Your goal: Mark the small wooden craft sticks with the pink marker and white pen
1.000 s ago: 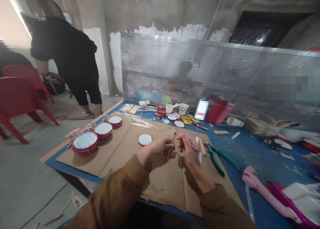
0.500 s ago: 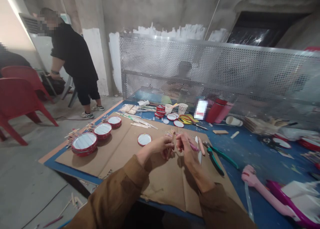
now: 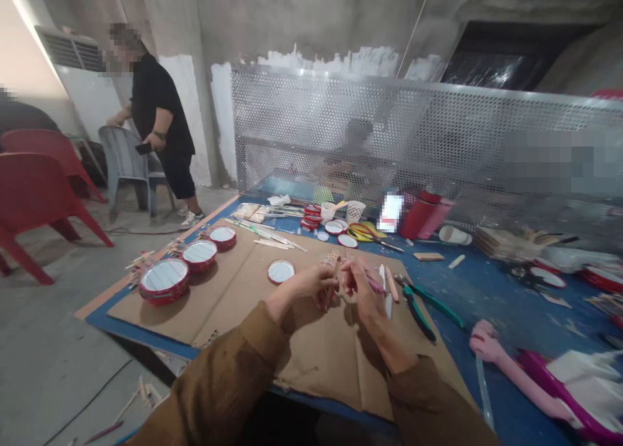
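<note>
Over the cardboard sheet (image 3: 311,361), my left hand (image 3: 316,282) pinches a small thin wooden stick (image 3: 337,267) that points upward. Close beside it, my right hand (image 3: 361,282) is closed around a purple pen-like tool (image 3: 374,285), whose tip I cannot make out. Just beyond my fingers lies a small pile of pale loops (image 3: 328,258), too small to name. A white round lid with a red rim (image 3: 281,271) rests left of my left hand. Green-handled pliers (image 3: 419,313) and slim white and pinkish sticks (image 3: 392,285) lie right of my right hand.
Stacked red-rimmed lids (image 3: 164,280) with sticks line the table's left side. Scissors (image 3: 365,233), paper cups (image 3: 355,211), a phone (image 3: 390,212) and a red bottle (image 3: 421,216) stand along the mesh panel (image 3: 311,108). A pink glue-gun-like tool (image 3: 516,371) lies right. A person (image 3: 163,115) stands behind a grey chair (image 3: 121,157).
The wooden stick in my left hand now stands more visibly upright; both hands have barely moved. The person at the left has straightened up and now has one hand on the grey chair.
</note>
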{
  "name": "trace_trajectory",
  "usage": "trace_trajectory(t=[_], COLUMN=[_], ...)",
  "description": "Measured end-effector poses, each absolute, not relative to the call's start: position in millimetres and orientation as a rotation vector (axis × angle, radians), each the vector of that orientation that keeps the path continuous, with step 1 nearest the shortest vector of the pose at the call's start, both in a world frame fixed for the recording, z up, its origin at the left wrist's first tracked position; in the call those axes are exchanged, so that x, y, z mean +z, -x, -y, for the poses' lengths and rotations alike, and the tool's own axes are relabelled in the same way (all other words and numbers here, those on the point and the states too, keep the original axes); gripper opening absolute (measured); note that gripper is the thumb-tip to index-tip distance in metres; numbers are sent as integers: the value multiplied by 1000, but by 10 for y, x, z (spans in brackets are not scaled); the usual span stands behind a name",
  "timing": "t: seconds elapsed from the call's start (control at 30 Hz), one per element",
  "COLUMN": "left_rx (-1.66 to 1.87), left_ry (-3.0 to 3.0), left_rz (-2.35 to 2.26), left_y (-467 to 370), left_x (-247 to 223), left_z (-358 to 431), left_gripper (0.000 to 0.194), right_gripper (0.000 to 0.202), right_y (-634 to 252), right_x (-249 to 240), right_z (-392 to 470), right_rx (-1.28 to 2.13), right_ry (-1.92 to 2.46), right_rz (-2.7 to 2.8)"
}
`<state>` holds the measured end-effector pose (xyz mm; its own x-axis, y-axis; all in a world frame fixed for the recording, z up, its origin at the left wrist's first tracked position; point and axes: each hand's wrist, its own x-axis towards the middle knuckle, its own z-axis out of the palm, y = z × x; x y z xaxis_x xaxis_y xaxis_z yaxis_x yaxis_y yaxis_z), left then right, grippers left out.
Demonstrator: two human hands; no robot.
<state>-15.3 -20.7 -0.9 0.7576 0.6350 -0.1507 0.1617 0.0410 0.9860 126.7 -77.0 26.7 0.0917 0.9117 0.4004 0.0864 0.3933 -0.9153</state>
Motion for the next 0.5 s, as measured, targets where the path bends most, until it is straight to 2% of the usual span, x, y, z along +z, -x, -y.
trace_trajectory(t=[0.2,0.5], left_rx=[419,421], left_ry=[-1516,-1522], left_rz=[-686,-678], left_y=[160,143], left_x=[40,-47], left_z=[236,190], left_gripper=[21,23], right_gripper=[44,44], right_y=[-1272,-1268], right_x=[249,257], right_z=[753,762], right_rx=[800,791], right_ry=[1003,1003], right_rz=[1334,1352])
